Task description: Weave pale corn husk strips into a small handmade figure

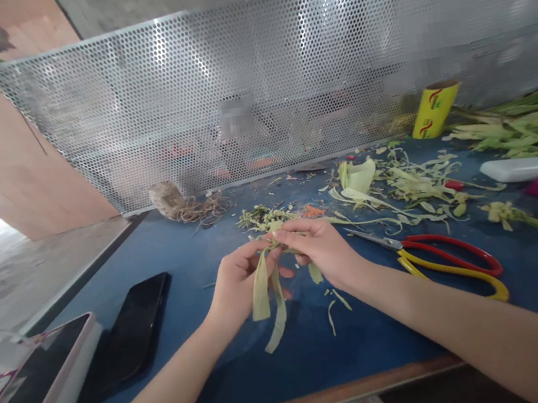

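Observation:
Over the blue table [214,378] my left hand [236,287] and my right hand [319,248] meet, both pinched on a small bundle of pale green husk strips [265,293]. Two long strips hang down from the pinch toward the table. A few short husk scraps [335,303] lie just below my right hand. Red and yellow scissors [447,259] rest on the table to the right of my right wrist, untouched.
A black phone [136,326] and a white-edged device [29,392] lie at the left. Husk scraps [413,187], green leaves [530,122], a yellow cup [434,109], a white object [521,168] and a twine coil [194,209] sit before the perforated metal screen [280,72].

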{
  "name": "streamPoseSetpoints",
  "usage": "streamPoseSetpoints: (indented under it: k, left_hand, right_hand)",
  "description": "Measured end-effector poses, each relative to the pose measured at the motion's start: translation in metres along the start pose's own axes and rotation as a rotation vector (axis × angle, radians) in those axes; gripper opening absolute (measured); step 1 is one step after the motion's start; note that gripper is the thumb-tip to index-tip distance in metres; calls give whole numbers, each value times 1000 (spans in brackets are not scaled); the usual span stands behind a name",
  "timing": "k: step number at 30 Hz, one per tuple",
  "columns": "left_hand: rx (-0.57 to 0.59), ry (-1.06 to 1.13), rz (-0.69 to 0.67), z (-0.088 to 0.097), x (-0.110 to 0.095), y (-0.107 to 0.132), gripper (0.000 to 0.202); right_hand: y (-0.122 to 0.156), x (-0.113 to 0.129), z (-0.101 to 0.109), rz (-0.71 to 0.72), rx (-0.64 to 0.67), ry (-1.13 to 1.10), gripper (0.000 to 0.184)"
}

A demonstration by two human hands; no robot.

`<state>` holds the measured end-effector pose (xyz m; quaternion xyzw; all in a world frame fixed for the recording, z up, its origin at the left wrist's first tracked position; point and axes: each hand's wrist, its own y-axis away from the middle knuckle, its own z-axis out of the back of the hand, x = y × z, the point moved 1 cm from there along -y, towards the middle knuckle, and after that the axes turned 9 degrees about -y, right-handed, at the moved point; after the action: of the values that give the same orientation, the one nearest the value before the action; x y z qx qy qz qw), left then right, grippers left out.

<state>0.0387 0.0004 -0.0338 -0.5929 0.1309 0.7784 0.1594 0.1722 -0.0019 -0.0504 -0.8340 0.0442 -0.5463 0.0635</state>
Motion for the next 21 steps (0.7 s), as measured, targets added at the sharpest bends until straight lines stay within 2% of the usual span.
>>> streamPoseSetpoints:
  k: [3,8,13,18,21]
  left_hand:
    - [-28,-7,-33,-1,0,0,29]
    - [-76,-19,-67,2,0,0,26]
    - [-46,-8,-39,4,3,0,26]
    - [-38,44,-76,3,3,1,27]
    - [-40,36,-73,2,3,0,25]
  right_hand:
    - [0,1,-1,47,-13,-7,17]
    - [-1,6,2,14,14,45,20]
    - [-2,8,5,6,56,44,21]
    - [-3,3,4,-38,-15,33,23]
    - [-3,0,2,-32,-5,48,21]
